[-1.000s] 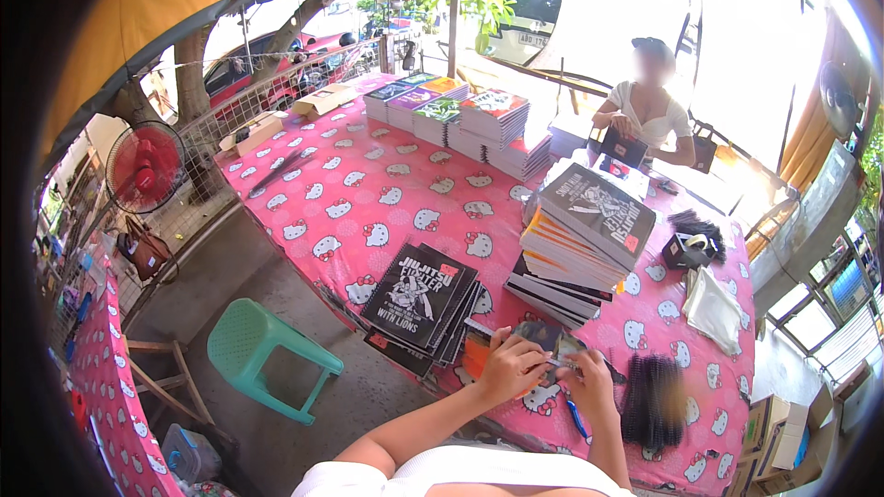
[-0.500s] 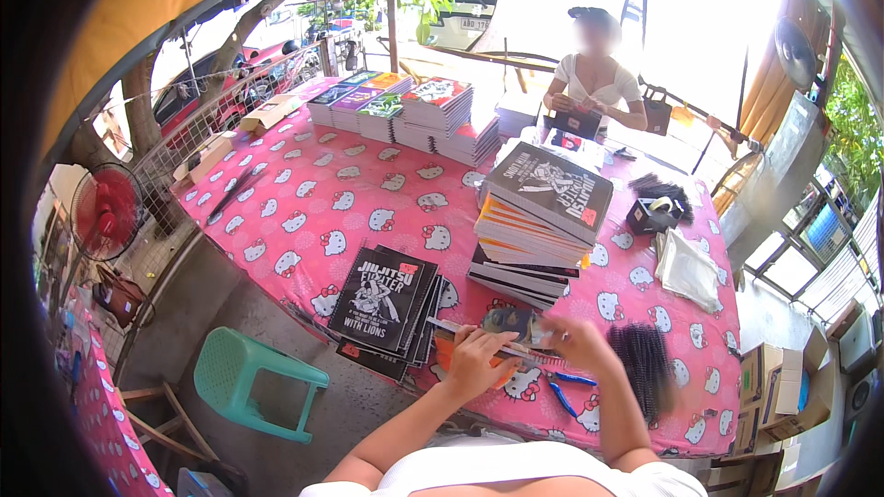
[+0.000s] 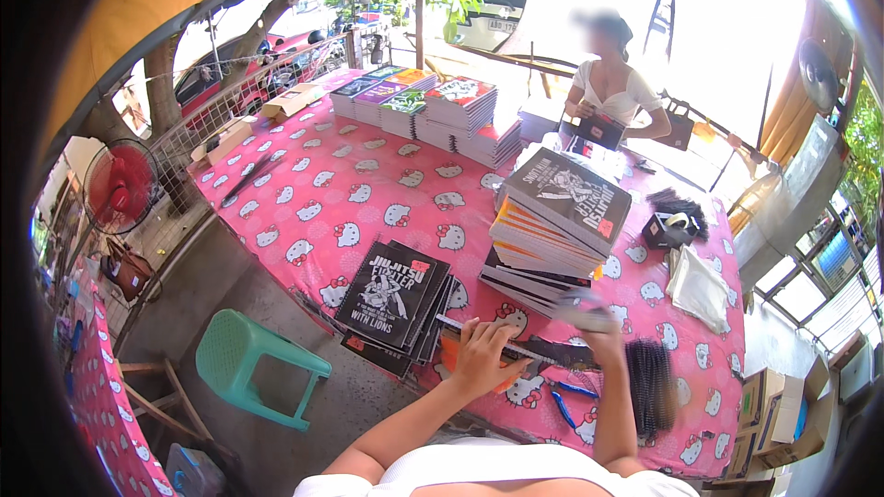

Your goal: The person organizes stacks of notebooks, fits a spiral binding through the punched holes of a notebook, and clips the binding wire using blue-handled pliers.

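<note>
My left hand presses on a notebook with an orange cover at the table's near edge, its fingers closed over the bound side. A dark strip, apparently a black binding coil, runs from that side toward my right forearm. My right hand is raised over the coil's far end, smeared by motion. A blurred greyish thing shows at its fingers; its kind cannot be made out. Blue-handled pliers lie between my forearms. Right of my right hand is a bundle of black coils.
Black-covered notebooks lie left of my left hand; a taller notebook stack stands beyond my hands. Farther off are coloured notebooks, a tape dispenser and white plastic bags. A person across the table holds a dark item. A green stool stands left.
My right hand has moved away from the notebook, up and to the right, with the greyish thing. The dark strip now shows beside the notebook. The view has shifted slightly.
</note>
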